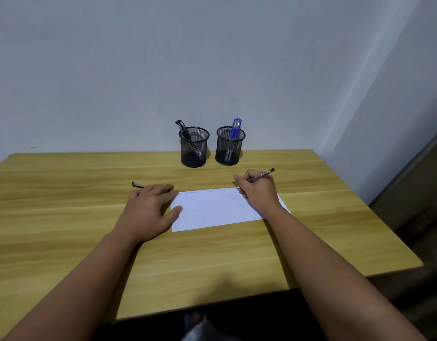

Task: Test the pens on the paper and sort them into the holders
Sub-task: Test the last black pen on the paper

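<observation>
A white sheet of paper (217, 210) lies on the wooden table (64, 193), with faint scribbles along its far edge. My right hand (258, 190) grips a dark pen (261, 174) in a writing hold, its tip at the paper's far right corner. My left hand (151, 207) lies flat, fingers spread, pressing the paper's left edge. A pen cap (138, 185) lies on the table just beyond my left fingers. Two black mesh holders stand at the back: the left holder (194, 150) has black pens, the right holder (229, 148) has blue pens (234, 127).
The table stands against a pale wall. Its right edge drops off near my right forearm, and its front edge is close to my body.
</observation>
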{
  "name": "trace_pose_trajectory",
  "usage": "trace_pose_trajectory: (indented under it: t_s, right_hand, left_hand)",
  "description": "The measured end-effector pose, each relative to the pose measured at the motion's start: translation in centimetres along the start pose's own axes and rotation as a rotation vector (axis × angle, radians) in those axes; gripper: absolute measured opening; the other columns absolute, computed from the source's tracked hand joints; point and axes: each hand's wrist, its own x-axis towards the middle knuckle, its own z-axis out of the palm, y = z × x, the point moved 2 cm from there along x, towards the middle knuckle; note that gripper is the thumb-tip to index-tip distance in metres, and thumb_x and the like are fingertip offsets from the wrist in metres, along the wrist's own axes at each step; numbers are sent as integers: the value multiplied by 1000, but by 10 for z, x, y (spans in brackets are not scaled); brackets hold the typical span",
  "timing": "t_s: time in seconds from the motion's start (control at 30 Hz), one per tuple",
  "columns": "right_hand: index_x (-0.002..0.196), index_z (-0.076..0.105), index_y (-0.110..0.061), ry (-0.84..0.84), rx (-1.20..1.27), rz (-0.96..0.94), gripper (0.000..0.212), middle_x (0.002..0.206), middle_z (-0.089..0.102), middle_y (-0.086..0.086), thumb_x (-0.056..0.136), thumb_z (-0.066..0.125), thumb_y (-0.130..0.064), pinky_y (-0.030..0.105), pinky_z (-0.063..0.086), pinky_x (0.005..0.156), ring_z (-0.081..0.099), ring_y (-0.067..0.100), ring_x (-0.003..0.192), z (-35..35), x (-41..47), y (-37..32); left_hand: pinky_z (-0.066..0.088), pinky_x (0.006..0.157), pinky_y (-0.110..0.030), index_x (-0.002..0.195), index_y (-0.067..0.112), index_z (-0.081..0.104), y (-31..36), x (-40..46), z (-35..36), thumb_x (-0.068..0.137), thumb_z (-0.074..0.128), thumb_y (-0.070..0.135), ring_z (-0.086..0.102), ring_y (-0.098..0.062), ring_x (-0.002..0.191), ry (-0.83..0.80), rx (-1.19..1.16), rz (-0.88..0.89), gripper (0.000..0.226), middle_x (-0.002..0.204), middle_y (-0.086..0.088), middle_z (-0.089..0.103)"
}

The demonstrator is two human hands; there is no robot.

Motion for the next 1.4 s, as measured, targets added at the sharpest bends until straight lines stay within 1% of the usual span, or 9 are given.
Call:
trace_pose_trajectory:
  t_s: [0.13,0.3,0.47,0.63,0.77,0.9,1.1,1.23,1.4]
  right_hand:
    - [72,54,12,33,-18,-1,38,67,61,32,97,72,-9,28,46,52,58,17,51,-1,0,0]
    - [64,62,-8,14,-19,-9,39,57,63,9,97,80,-18,30,49,55,58,19,52,-1,-1,0]
    - [65,59,-3,35,-33,-12,41,59,63,12,98,77,-18,33,49,56,59,18,52,-1,-2,0]
    - [75,56,11,78,-34,-22,41,68,61,33,100,73,-15,31,51,52,60,23,55,-4,-6,-3]
    - [70,57,-1,120,39,2,37,65,61,25,102,72,-13,30,49,51,58,22,51,-8,-6,-3]
    - [75,57,12,96,-5,0,41,66,63,26,100,74,-16,32,52,54,61,20,54,-6,-5,-2]
    - [75,60,12,80,-64,-33,39,72,65,33,99,76,-14,29,50,51,62,16,53,-5,-4,-2]
    - [72,56,10,81,-67,-19,39,72,64,33,98,73,-14,33,48,54,61,21,56,-5,-2,1]
    - [70,54,7,96,-76,-19,41,65,61,29,99,73,-16,32,48,53,59,23,55,-4,-3,1]
  left_hand:
    - [34,107,-48,133,35,64,0,0,0,86,39,67,46,-14,136,-1,1,2,61,145,14,56]
    - [35,105,-48,132,35,65,0,-1,0,86,41,66,46,-14,136,7,-7,3,60,144,14,56]
    - [33,105,-48,132,35,64,0,-1,0,86,42,65,46,-14,135,11,-6,4,60,144,14,56]
    - [33,106,-48,132,35,64,0,-1,1,86,42,65,46,-14,135,12,-9,7,59,144,14,56]
    - [33,106,-47,133,35,64,-1,-2,2,86,42,66,46,-14,136,7,-5,5,60,145,14,56]
    - [34,104,-48,133,35,64,-1,-2,1,86,41,66,46,-14,135,15,-4,9,60,144,14,56]
    - [34,105,-48,132,36,65,-1,-1,2,86,42,66,47,-15,136,15,-1,8,59,144,14,56]
    - [35,106,-49,132,35,64,0,-1,3,86,41,66,46,-14,136,11,-3,4,60,145,14,56]
    - [33,107,-48,134,35,63,0,-1,2,86,39,67,44,-13,137,5,-6,-2,63,146,14,55]
